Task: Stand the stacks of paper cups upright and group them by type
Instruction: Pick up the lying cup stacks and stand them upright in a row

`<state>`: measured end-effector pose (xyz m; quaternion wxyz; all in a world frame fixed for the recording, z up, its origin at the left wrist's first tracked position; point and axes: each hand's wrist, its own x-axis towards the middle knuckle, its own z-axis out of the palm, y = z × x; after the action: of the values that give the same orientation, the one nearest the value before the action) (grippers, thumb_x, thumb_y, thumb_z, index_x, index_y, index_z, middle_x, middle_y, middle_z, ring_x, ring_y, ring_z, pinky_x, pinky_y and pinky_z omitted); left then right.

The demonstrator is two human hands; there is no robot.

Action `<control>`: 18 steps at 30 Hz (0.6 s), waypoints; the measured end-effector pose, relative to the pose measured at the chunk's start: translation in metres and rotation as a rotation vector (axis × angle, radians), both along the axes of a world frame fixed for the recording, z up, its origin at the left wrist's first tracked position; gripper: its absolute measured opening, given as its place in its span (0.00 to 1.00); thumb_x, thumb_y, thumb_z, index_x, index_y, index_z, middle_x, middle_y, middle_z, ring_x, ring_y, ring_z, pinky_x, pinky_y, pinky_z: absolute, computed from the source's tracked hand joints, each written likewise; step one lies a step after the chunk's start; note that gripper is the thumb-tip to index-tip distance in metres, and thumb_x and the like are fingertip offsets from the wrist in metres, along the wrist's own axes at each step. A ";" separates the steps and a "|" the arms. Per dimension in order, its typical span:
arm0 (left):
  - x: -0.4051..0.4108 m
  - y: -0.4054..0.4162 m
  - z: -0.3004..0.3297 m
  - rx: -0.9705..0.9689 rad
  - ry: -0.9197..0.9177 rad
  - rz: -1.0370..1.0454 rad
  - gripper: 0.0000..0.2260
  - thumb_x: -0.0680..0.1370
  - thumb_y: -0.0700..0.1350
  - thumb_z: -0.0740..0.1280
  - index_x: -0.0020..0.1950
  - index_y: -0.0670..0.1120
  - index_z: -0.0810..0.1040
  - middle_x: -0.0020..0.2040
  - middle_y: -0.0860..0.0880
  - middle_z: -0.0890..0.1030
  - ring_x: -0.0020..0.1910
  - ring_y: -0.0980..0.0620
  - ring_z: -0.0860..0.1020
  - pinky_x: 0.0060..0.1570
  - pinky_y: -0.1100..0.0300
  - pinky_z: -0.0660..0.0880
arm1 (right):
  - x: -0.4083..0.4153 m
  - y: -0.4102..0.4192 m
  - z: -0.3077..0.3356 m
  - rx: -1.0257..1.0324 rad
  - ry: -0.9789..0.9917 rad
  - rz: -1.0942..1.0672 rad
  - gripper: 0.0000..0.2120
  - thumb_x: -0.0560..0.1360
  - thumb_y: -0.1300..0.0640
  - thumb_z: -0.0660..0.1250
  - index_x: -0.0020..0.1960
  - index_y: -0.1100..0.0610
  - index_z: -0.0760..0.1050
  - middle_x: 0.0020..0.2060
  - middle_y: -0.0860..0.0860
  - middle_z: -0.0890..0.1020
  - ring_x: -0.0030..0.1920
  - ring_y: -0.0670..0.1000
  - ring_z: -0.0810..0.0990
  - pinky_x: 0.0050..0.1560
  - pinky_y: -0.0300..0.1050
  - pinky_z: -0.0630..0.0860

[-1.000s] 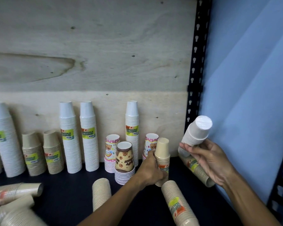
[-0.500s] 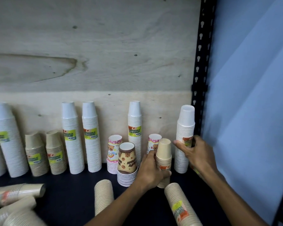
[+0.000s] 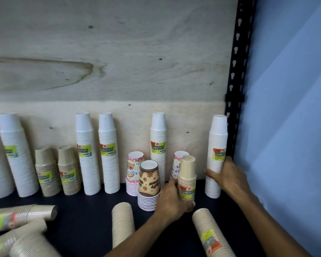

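Note:
My right hand [image 3: 225,176] grips a tall white cup stack [image 3: 217,145] that stands upright at the shelf's back right corner. My left hand [image 3: 171,198] holds a short beige cup stack [image 3: 187,175], upright, next to a brown bear-print stack [image 3: 149,184]. Two pink patterned stacks [image 3: 134,169] stand behind them. Other tall white stacks [image 3: 86,154] and short kraft stacks [image 3: 68,169] line the back wall. Kraft stacks lie on their sides: one in the middle [image 3: 123,224], one at the front right [image 3: 210,236], several at the front left [image 3: 20,216].
The cups rest on a dark shelf board [image 3: 85,214] backed by a plywood panel [image 3: 119,62]. A black perforated upright [image 3: 238,71] and a blue wall [image 3: 289,108] close off the right side.
My right hand swung the tilted white stack upright and set it down at the back right corner. My left hand stayed on the beige stack.

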<state>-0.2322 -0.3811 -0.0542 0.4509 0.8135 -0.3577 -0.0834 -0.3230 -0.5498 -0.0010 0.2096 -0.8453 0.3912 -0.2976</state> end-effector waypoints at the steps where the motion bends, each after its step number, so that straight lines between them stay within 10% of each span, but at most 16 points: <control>1: 0.001 -0.001 -0.002 0.005 -0.002 0.006 0.38 0.59 0.56 0.78 0.67 0.50 0.70 0.61 0.52 0.79 0.58 0.52 0.78 0.61 0.53 0.76 | 0.000 -0.001 -0.003 0.019 0.019 0.004 0.32 0.67 0.42 0.76 0.61 0.59 0.69 0.57 0.58 0.81 0.58 0.61 0.79 0.52 0.51 0.75; 18: 0.016 -0.009 -0.012 -0.010 -0.001 0.012 0.33 0.64 0.48 0.79 0.67 0.50 0.72 0.61 0.51 0.81 0.58 0.53 0.80 0.62 0.54 0.76 | 0.032 0.003 -0.016 0.082 0.055 0.044 0.31 0.69 0.45 0.76 0.62 0.61 0.68 0.56 0.61 0.81 0.56 0.62 0.80 0.50 0.48 0.75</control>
<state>-0.2165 -0.3900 -0.0661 0.4551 0.8134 -0.3536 -0.0788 -0.2910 -0.5471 -0.0166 0.2398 -0.8523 0.3898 -0.2533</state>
